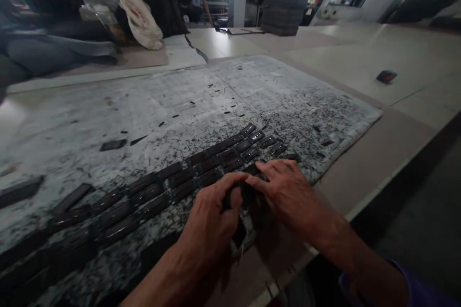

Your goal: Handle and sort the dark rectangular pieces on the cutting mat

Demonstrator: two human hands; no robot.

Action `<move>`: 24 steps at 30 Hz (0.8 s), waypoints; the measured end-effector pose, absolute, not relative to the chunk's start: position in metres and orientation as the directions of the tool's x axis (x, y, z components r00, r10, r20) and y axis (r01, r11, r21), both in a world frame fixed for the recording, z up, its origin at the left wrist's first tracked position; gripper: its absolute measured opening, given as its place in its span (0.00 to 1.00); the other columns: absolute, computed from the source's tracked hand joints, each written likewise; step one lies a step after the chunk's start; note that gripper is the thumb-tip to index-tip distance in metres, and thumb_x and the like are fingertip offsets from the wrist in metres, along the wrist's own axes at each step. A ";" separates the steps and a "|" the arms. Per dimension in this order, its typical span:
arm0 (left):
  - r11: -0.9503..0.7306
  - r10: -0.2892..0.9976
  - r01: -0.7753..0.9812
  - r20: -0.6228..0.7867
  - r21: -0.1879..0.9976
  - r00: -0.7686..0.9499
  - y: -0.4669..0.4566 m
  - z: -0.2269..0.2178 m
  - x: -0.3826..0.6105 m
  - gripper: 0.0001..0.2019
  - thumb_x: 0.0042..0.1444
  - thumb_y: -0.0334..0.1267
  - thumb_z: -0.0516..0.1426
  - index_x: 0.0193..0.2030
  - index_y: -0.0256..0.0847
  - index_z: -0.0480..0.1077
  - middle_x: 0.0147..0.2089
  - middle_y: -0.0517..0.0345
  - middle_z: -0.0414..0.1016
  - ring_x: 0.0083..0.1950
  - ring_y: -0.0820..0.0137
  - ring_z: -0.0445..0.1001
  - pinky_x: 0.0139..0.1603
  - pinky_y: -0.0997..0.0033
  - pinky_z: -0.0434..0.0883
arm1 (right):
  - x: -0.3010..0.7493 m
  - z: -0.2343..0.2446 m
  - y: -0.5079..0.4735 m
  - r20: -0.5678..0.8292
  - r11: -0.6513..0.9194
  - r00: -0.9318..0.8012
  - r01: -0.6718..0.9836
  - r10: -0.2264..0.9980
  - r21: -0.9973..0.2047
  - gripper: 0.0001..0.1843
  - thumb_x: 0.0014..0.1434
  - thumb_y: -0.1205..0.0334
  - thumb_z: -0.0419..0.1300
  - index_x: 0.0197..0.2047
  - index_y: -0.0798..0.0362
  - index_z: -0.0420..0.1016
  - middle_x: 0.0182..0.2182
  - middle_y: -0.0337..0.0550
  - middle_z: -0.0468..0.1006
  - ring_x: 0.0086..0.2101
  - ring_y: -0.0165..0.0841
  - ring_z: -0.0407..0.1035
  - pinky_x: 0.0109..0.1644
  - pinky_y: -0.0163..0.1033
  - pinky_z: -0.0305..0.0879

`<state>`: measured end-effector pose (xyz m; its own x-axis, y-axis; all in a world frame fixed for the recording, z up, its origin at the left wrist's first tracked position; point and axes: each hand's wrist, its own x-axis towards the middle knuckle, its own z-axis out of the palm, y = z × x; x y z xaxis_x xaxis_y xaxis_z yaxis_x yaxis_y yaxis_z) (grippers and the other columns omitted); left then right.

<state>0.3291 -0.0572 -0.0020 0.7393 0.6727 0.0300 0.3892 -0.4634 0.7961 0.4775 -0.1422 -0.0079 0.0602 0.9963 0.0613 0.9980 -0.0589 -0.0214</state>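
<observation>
My left hand [212, 216] is curled, thumb and fingers closed around a dark flat piece [248, 194] at the near edge of the sheet. My right hand [290, 189] meets it there, its fingers bent over the same dark material and hiding most of it. Its exact shape and number of layers cannot be made out. Beyond the hands, rows of dark rectangular pieces [182, 177] run diagonally across the pale sheet [173, 91]. Some have a shiny surface. Dark scraps and crumbs lie thickly around them.
Loose dark strips [74, 197] lie to the left. A small dark object [386, 76] rests on the pale table [399, 53] at right. Farther back are a pale cloth bag [140, 19] and a stack of dark sheets [283, 9]. The table's edge runs along the lower right.
</observation>
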 end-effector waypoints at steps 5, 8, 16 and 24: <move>-0.102 0.766 0.314 -0.127 0.944 0.630 -0.061 0.000 0.326 0.15 0.58 0.42 0.52 0.48 0.40 0.71 0.28 0.63 0.71 0.29 0.73 0.68 0.31 0.76 0.66 | 0.485 -0.013 -0.145 0.194 -0.098 0.140 0.972 0.971 -0.213 0.15 0.62 0.67 0.51 0.49 0.47 0.74 0.50 0.42 0.75 0.49 0.41 0.64 0.52 0.49 0.57; 0.031 0.730 0.257 -0.197 0.966 0.655 -0.064 -0.001 0.325 0.16 0.58 0.43 0.54 0.49 0.39 0.69 0.25 0.64 0.69 0.26 0.75 0.66 0.28 0.77 0.62 | 0.486 -0.016 -0.148 0.264 -0.114 0.198 0.946 0.944 -0.303 0.14 0.62 0.66 0.51 0.47 0.49 0.75 0.47 0.40 0.78 0.50 0.41 0.63 0.53 0.48 0.57; 0.073 0.726 0.268 -0.235 0.961 0.646 -0.071 -0.002 0.322 0.16 0.58 0.46 0.54 0.50 0.42 0.69 0.21 0.67 0.67 0.22 0.78 0.60 0.22 0.80 0.55 | 0.495 -0.028 -0.140 0.333 -0.115 0.278 0.894 0.901 -0.434 0.16 0.59 0.72 0.52 0.45 0.52 0.76 0.42 0.40 0.80 0.44 0.36 0.68 0.50 0.42 0.61; 0.112 0.734 0.267 -0.261 0.957 0.627 -0.069 -0.006 0.317 0.15 0.57 0.45 0.55 0.48 0.42 0.70 0.25 0.66 0.69 0.26 0.77 0.66 0.27 0.80 0.60 | 0.496 -0.035 -0.130 0.330 -0.195 0.301 0.928 0.895 -0.317 0.13 0.58 0.69 0.55 0.43 0.49 0.77 0.38 0.43 0.78 0.42 0.40 0.66 0.49 0.45 0.58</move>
